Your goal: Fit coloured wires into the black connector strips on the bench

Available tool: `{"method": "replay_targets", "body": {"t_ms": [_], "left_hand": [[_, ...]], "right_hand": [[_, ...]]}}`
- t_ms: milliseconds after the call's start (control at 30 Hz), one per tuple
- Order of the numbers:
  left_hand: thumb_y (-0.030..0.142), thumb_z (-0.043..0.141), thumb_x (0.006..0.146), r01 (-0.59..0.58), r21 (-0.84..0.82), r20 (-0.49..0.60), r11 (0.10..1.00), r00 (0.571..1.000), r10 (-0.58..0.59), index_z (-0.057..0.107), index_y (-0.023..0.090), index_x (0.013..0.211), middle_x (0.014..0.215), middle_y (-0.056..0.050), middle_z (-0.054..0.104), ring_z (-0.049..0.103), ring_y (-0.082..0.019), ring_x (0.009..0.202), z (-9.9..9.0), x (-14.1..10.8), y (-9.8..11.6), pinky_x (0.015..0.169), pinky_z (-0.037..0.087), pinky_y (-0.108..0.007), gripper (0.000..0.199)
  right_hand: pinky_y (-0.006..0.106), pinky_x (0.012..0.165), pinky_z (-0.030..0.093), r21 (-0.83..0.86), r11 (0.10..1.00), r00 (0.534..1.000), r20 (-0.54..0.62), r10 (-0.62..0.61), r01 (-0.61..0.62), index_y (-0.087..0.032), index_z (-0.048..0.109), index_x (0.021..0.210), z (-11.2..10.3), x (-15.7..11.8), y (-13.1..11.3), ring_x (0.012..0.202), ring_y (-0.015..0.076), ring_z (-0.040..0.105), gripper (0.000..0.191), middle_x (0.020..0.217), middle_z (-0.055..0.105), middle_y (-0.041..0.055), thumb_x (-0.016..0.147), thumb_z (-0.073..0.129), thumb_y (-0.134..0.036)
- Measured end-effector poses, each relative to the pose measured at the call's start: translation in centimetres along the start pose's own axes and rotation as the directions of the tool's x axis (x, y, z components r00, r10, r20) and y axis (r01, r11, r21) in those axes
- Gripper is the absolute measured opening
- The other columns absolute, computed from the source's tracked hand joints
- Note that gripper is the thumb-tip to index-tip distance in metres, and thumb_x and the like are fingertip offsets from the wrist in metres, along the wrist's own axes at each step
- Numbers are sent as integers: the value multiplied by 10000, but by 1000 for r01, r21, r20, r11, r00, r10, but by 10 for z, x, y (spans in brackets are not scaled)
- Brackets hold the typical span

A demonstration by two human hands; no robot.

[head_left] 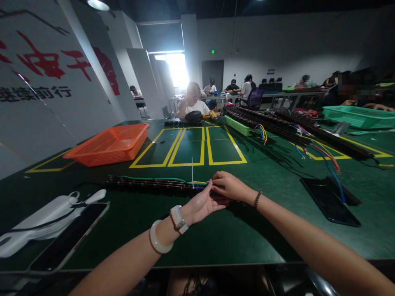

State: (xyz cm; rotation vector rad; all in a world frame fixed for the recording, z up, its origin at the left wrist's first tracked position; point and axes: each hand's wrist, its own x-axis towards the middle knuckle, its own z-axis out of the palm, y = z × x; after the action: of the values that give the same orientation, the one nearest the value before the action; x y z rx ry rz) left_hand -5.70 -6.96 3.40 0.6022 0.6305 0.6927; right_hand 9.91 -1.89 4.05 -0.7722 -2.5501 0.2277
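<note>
A long black strip with copper-coloured lines lies crosswise in front of me, a green wire along its top. Yellow and blue wires run from its right end into my hands. A white cable tie stands upright around that end, its tail pointing up. My left hand is turned palm up, its thumb closed against the wires and its other fingers stretched beneath my right hand. Fingers bent in a pinch, my right hand meets the left thumb tip; what it grips is hidden.
An orange basket stands at the left, above a white power strip and a phone. To the right lie a black phone, more wired strips and a green basket. A person sits across the table.
</note>
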Motion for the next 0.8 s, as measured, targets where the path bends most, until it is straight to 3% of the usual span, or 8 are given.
{"method": "replay_targets", "body": {"t_ms": [100,200,367,467,567,667,733,800], "left_hand": [[562,312,883,-5,-26,-11,1000,1000,5,502,55,1158,1043,-200,634,626,-229,964,-4,3,-2,1002,366,-417,608],[559,305,886,22,-38,-12,999,1000,-23,536,39,1081,988,-201,652,621,-236,976,-6,4,-2,1012,352,-412,602],[534,322,894,30,-31,3,999,1000,-30,534,47,1076,987,-195,656,619,-233,989,-2,2,0,1021,338,-410,561],[526,338,893,48,-21,23,999,999,-48,514,59,1121,1013,-196,650,612,-242,1012,0,-1,1,1015,339,-423,548],[515,366,889,40,-10,35,999,999,-40,533,64,1075,1001,-195,652,613,-245,1008,-1,-1,-1,1003,353,-414,516],[459,411,894,-65,-37,-46,997,997,63,556,90,1006,989,-167,658,614,-230,994,-1,1,-3,985,379,-400,413],[393,439,899,-165,-75,-118,983,981,156,561,108,978,1002,-143,656,607,-215,993,1,2,-5,973,398,-392,320],[332,457,901,-223,-114,-166,968,965,202,567,118,950,994,-126,654,606,-204,980,2,3,-7,957,418,-383,246]], "right_hand": [[336,824,413,13,1000,999,28,-17,17,-170,664,1022,-2,-1,-1,907,203,540,254,1012,601,107,877,541,-338],[314,789,422,92,991,995,33,92,-95,-148,636,1077,0,0,-1,899,204,549,335,1018,609,116,851,572,-387],[221,560,368,300,885,931,196,309,-357,-127,656,843,10,2,4,614,122,516,233,706,613,12,818,585,-348],[203,495,308,375,821,902,229,367,-429,-123,643,777,12,3,5,533,92,450,202,608,558,-31,782,603,-321],[211,505,291,292,876,923,148,356,-385,-129,637,717,10,3,-1,542,93,442,199,595,543,-29,795,587,-305],[241,603,319,22,976,976,-17,215,-215,-145,647,721,6,4,-10,642,119,480,149,678,586,7,818,578,-234],[269,664,320,-185,978,994,-62,89,-99,-151,647,730,5,4,-15,693,137,487,128,718,601,28,827,570,-183],[291,690,316,-333,943,999,-33,-14,2,-148,642,751,4,3,-17,713,152,485,144,745,608,44,852,542,-169]]}}
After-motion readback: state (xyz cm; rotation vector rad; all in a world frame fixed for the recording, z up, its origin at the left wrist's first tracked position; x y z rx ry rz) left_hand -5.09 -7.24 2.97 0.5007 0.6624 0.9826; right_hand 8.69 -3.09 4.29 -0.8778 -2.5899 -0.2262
